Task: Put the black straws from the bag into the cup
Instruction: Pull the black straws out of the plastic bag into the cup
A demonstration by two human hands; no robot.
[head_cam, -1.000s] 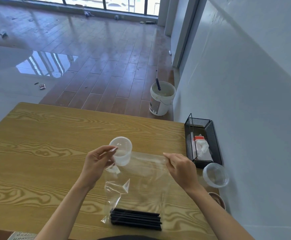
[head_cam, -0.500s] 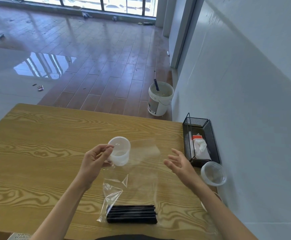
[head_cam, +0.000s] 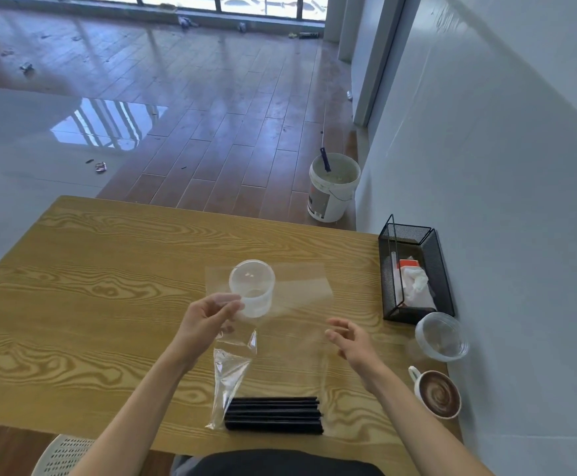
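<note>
A clear plastic bag (head_cam: 290,324) lies along the wooden table (head_cam: 108,290), its open top by the translucent cup (head_cam: 252,288) and several black straws (head_cam: 274,414) bunched at its near end. My left hand (head_cam: 208,324) pinches the bag's left edge just in front of the cup. My right hand (head_cam: 349,341) hovers off the bag's right edge, fingers spread and holding nothing. The cup stands upright and looks empty.
A black mesh box (head_cam: 416,273) with tissues stands at the right edge by the wall. In front of it are a clear plastic lid or bowl (head_cam: 441,336) and a coffee cup (head_cam: 436,393). A white bucket (head_cam: 331,190) stands on the floor beyond the table.
My right hand has let go of the bag's top edge and drawn back with fingers open. The bag's top has dropped flat beside the cup. My left hand keeps its pinch.
</note>
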